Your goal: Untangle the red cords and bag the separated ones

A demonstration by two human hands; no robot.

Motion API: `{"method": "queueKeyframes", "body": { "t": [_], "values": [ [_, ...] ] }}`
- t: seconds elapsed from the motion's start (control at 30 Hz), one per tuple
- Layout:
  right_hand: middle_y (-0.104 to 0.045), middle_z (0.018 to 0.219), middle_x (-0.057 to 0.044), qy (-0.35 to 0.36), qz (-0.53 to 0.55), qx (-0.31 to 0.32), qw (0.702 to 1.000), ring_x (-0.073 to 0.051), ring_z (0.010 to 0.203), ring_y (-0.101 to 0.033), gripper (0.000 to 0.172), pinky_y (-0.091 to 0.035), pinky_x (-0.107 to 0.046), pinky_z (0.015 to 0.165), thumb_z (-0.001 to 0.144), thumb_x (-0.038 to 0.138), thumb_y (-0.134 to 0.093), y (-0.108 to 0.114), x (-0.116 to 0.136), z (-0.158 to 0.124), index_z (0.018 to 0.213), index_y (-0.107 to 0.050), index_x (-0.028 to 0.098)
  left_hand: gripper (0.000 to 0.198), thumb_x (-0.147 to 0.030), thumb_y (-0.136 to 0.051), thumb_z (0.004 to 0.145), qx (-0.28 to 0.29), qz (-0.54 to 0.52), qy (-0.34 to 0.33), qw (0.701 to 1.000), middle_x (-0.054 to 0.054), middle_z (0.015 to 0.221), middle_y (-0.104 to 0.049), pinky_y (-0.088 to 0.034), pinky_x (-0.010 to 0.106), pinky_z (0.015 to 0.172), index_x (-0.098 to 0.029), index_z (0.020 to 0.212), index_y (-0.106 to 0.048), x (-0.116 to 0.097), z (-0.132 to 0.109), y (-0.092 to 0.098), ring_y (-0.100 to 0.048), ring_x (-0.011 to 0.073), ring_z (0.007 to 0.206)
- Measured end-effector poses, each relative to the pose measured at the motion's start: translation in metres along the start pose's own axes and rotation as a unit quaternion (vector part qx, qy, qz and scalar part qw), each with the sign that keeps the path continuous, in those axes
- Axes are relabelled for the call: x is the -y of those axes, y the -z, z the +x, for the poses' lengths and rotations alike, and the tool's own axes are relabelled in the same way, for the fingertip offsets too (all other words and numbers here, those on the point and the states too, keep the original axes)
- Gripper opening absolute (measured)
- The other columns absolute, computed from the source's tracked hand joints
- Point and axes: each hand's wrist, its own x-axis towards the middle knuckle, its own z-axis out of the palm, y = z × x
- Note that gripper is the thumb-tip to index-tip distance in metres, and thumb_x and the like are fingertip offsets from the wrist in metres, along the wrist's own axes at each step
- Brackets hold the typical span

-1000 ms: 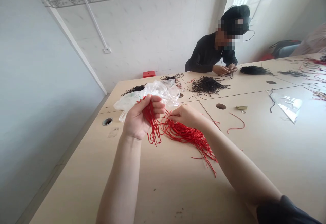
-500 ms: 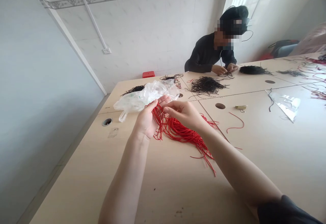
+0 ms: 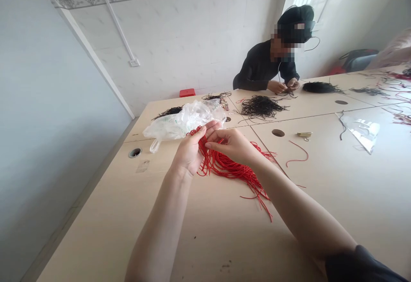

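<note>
A pile of red cords (image 3: pixel 236 170) lies on the beige table (image 3: pixel 224 230) in front of me. My left hand (image 3: pixel 192 149) is closed round a bunch of these red cords and holds it just above the pile. My right hand (image 3: pixel 233 144) meets it from the right, its fingers pinched on the same cords. A crumpled clear plastic bag (image 3: pixel 184 120) lies right behind both hands.
A person in black (image 3: pixel 269 66) sits across the table working black cords (image 3: pixel 260 106). More black cords (image 3: pixel 319 87) lie further right. One loose red cord (image 3: pixel 298 153), a small metal clip (image 3: pixel 304 135), a clear plastic sheet (image 3: pixel 362 130) and round cable holes (image 3: pixel 278 133) mark the table.
My left hand has lowered its bunch of red cords and moved right. My right hand has come up to meet it, so both hands now touch above the pile.
</note>
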Motion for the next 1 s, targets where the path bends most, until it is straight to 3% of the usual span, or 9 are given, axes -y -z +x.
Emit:
{"method": "queueKeyframes", "body": {
  "t": [0.13, 0.27, 0.5, 0.57, 0.67, 0.77, 0.87, 0.93, 1.0],
  "values": [
    [-0.064, 0.068, 0.0, -0.007, 0.016, 0.04, 0.999, -0.009, 0.06, -0.049, 0.019, -0.038, -0.025, 0.057, 0.083, 0.034, -0.063, 0.002, -0.003, 0.0, 0.078, -0.071, 0.017, 0.028, -0.016, -0.043, 0.096, -0.026, -0.018, 0.03, 0.999, 0.01, 0.112, -0.072, -0.047, 0.027, 0.1, -0.011, 0.105, -0.069, -0.004, -0.001, -0.003, -0.062, 0.0179, 0.115],
    [-0.06, 0.062, 0.002, -0.013, 0.026, 0.121, 0.992, -0.008, 0.054, -0.046, 0.025, -0.037, -0.024, 0.054, 0.084, 0.04, -0.064, 0.009, -0.003, -0.001, 0.077, -0.071, 0.016, 0.034, -0.012, -0.036, 0.098, -0.076, -0.081, 0.056, 0.992, 0.008, 0.111, -0.072, -0.048, 0.03, 0.101, -0.01, 0.122, -0.059, -0.02, -0.004, -0.004, -0.065, 0.0176, 0.11],
    [-0.073, 0.086, -0.004, 0.002, 0.018, 0.364, 0.931, -0.015, 0.081, -0.067, 0.018, -0.051, -0.026, 0.072, 0.084, 0.03, -0.064, 0.021, -0.007, -0.001, 0.09, -0.075, 0.017, 0.043, -0.012, -0.025, 0.101, -0.088, -0.147, -0.017, 0.985, 0.003, 0.101, -0.075, -0.051, 0.027, 0.095, -0.016, 0.139, -0.044, -0.066, -0.016, 0.029, -0.068, 0.0132, 0.102],
    [-0.073, 0.098, -0.005, 0.005, -0.013, 0.358, 0.934, -0.017, 0.091, -0.067, 0.017, -0.052, -0.028, 0.078, 0.083, 0.027, -0.064, 0.025, -0.011, 0.0, 0.094, -0.074, 0.019, 0.044, -0.012, -0.024, 0.101, -0.102, -0.157, -0.051, 0.981, 0.002, 0.104, -0.075, -0.051, 0.026, 0.095, -0.02, 0.14, -0.044, -0.073, -0.019, 0.036, -0.068, 0.0117, 0.102],
    [-0.059, 0.132, -0.003, 0.038, -0.096, 0.251, 0.962, -0.021, 0.117, -0.056, 0.029, -0.046, -0.034, 0.094, 0.081, 0.026, -0.064, 0.034, -0.017, 0.0, 0.109, -0.07, 0.027, 0.045, -0.012, -0.024, 0.101, -0.132, -0.171, -0.099, 0.971, 0.001, 0.106, -0.074, -0.051, 0.021, 0.093, -0.023, 0.139, -0.045, -0.075, -0.019, 0.039, -0.068, 0.0092, 0.1],
    [-0.057, 0.134, -0.004, 0.032, -0.199, 0.169, 0.965, -0.022, 0.119, -0.054, 0.034, -0.042, -0.036, 0.096, 0.083, 0.024, -0.06, 0.039, -0.023, 0.002, 0.116, -0.066, 0.03, 0.045, -0.013, -0.021, 0.102, -0.177, -0.181, -0.135, 0.958, 0.002, 0.105, -0.075, -0.052, 0.02, 0.091, -0.022, 0.137, -0.047, -0.072, -0.016, 0.038, -0.069, 0.0098, 0.099],
    [-0.069, 0.104, -0.007, -0.06, -0.325, 0.242, 0.912, -0.021, 0.095, -0.062, 0.024, -0.045, -0.032, 0.079, 0.083, 0.016, -0.053, 0.031, -0.033, 0.003, 0.097, -0.071, 0.022, 0.046, -0.013, -0.018, 0.101, -0.211, -0.189, -0.15, 0.947, 0.005, 0.105, -0.075, -0.052, 0.021, 0.091, -0.019, 0.135, -0.048, -0.068, -0.013, 0.037, -0.069, 0.0109, 0.098],
    [-0.07, 0.085, -0.008, -0.118, -0.381, 0.308, 0.864, -0.021, 0.079, -0.063, 0.017, -0.043, -0.03, 0.066, 0.077, 0.012, -0.055, 0.016, -0.042, 0.002, 0.082, -0.071, 0.018, 0.044, -0.014, -0.02, 0.101, -0.218, -0.185, -0.15, 0.946, 0.006, 0.107, -0.074, -0.052, 0.022, 0.091, -0.017, 0.134, -0.048, -0.067, -0.013, 0.036, -0.069, 0.0118, 0.099],
    [-0.067, 0.076, -0.009, -0.135, -0.393, 0.334, 0.846, -0.022, 0.072, -0.062, 0.009, -0.039, -0.028, 0.057, 0.069, 0.01, -0.061, -0.002, -0.051, 0.001, 0.072, -0.068, 0.015, 0.042, -0.015, -0.022, 0.101, -0.217, -0.176, -0.147, 0.949, 0.008, 0.109, -0.073, -0.052, 0.024, 0.092, -0.017, 0.133, -0.049, -0.066, -0.012, 0.035, -0.068, 0.0128, 0.102]
  ]
}}
